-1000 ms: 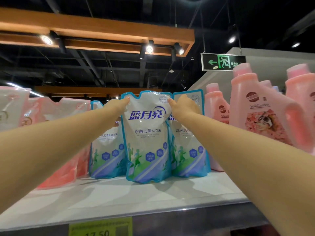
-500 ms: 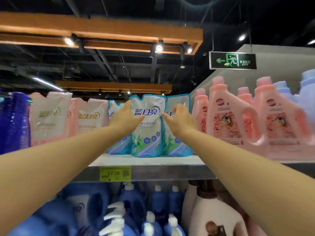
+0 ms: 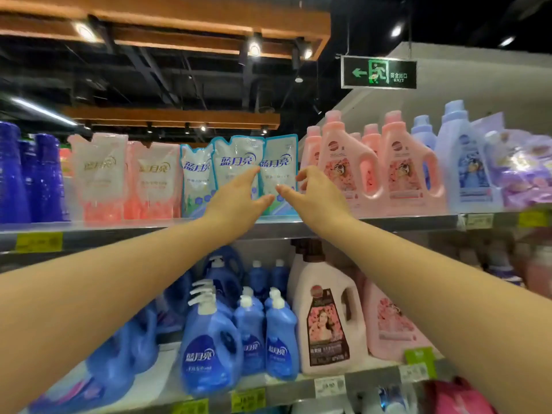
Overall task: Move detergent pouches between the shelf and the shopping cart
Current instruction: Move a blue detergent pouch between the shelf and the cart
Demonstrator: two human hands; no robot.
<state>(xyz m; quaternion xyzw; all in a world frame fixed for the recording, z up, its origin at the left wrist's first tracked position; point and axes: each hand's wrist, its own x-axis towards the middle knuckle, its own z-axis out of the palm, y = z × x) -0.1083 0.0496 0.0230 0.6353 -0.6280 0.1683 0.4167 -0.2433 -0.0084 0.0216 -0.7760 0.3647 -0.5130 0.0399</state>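
Observation:
Three blue-and-white detergent pouches stand upright side by side on the top shelf (image 3: 403,223): the left pouch (image 3: 195,177), the middle pouch (image 3: 237,162) and the right pouch (image 3: 279,165). My left hand (image 3: 239,201) hovers in front of the middle pouch with fingers stretched out and holds nothing. My right hand (image 3: 316,195) hangs in front of the right pouch, fingers loosely spread, also holding nothing. Both hands are a little in front of the pouches. No shopping cart is in view.
Pink pouches (image 3: 125,177) stand left of the blue ones, dark blue bottles (image 3: 30,174) further left. Pink jugs (image 3: 373,162) and lilac bottles (image 3: 466,162) fill the shelf's right side. The lower shelf holds blue pump bottles (image 3: 215,348) and a pink jug (image 3: 327,318).
Both hands have let go of the middle pouch's top corners and drawn back from the shelf. The view has pulled away, so more shelves show.

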